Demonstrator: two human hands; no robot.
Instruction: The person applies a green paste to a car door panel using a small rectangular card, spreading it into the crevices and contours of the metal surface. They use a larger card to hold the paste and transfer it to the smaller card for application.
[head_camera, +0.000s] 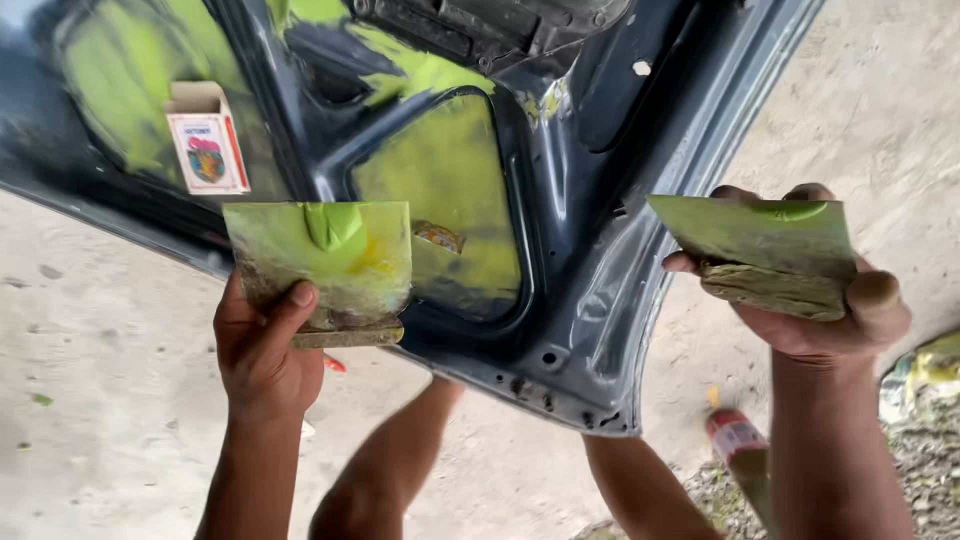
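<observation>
Fingers of the left hand clamped a flat putty spreader smeared with green filler, thumb on its near face, before the dark blue car panel. To the right, the right hand gripped a second green-coated spreader, thumb on top and fingers beneath.

Two putty spreaders held over a dark blue car door panel

L hand grips flat spreader w/ blob of yellow-green filler; R hand holds second spreader, tilted, well apart. Door panel patched w/ green filler; small open box lies on it. Concrete floor below.
</observation>
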